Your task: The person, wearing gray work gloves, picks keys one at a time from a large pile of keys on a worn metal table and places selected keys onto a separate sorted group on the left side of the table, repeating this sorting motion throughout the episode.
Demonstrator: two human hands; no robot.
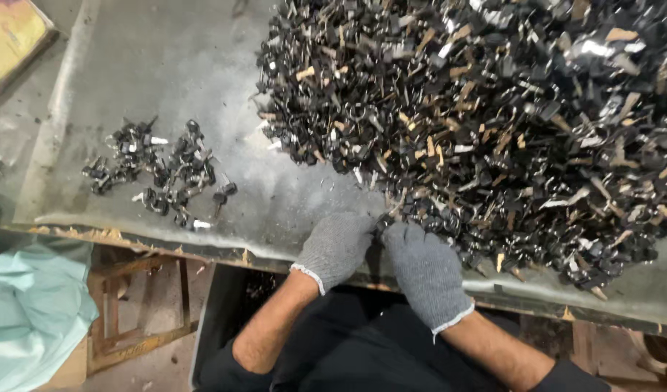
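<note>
Grey knit gloves (377,254), black/tan parts (493,116), grey tabletop (173,65).

Your left hand (335,247) and right hand (425,270) wear grey knitted cloth gloves, matt and coarse, with white cuff trim. The large pile (493,123) at the bench's far right corner mixes glossy black plastic-looking pieces with shiny silver and dull brass-coloured metal blades. The small cluster (163,174) near the left edge looks the same. The bench (166,65) top is grey sheet, scuffed and faintly shiny; its near edge shows rough, splintered wood. Pale green cloth (28,305) lies smooth and matt below it.
</note>
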